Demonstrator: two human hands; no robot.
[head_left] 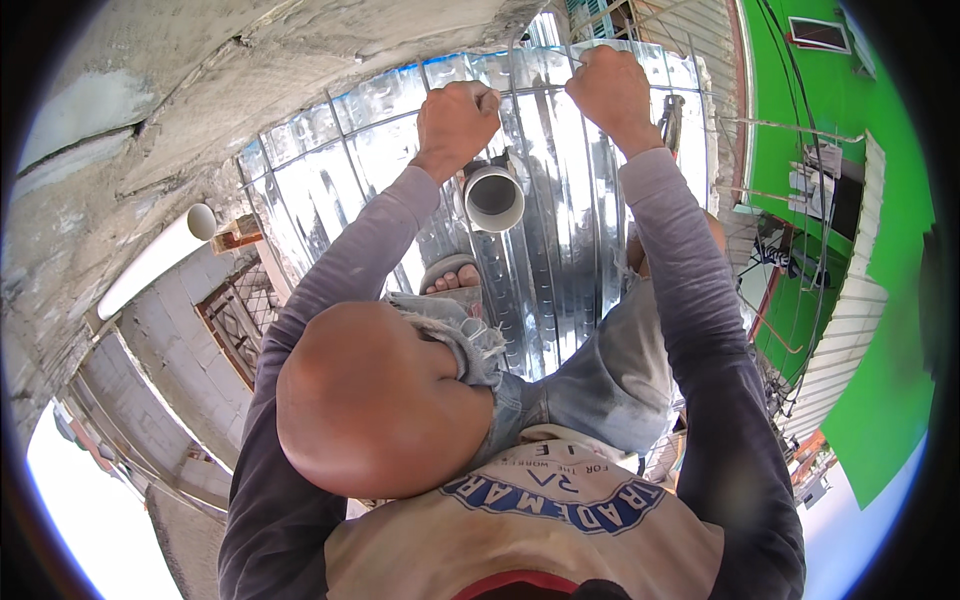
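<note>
My left hand (455,122) is closed in a fist over the thin steel rebar grid (349,160), just left of an upright white plastic pipe (497,196). To the right, at the far side of the grid, my right hand (612,92) is also closed, its fingertips pinched beside a rod. Whatever either hand grips is hidden by the fingers. Below the rods lies shiny ribbed metal decking (560,230). A dark-handled hand tool (672,115), possibly pliers, lies to the right of my right wrist.
My sandalled foot (455,277) rests on the decking near the pipe. A rough concrete wall (200,90) rises at the left, with another white pipe (160,260) below it. Cables (800,100) hang before a green wall (900,250) on the right.
</note>
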